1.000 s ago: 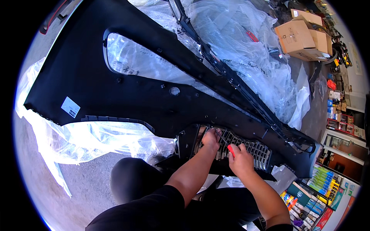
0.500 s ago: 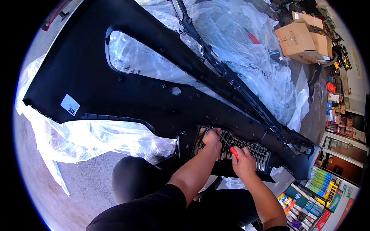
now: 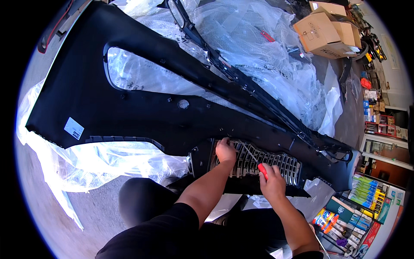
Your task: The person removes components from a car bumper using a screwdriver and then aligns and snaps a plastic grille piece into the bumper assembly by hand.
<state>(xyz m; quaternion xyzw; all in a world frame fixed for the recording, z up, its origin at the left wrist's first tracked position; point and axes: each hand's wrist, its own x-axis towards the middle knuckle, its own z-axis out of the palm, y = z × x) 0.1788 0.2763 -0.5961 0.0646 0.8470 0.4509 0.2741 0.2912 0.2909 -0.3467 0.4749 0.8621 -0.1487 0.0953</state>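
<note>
while in right grip, screwdriver over grille

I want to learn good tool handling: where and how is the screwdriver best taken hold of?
Probably by its red handle, coming from the lower right, as the right hand does. The thin shaft slants up-left over the grille, so the thicker handle end faces the person.

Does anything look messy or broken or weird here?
A little messy: crumpled clear plastic wrap is strewn beneath and around the big black panel, and a small red object lies loose on it, as if left behind. Nothing looks clearly broken.
</note>
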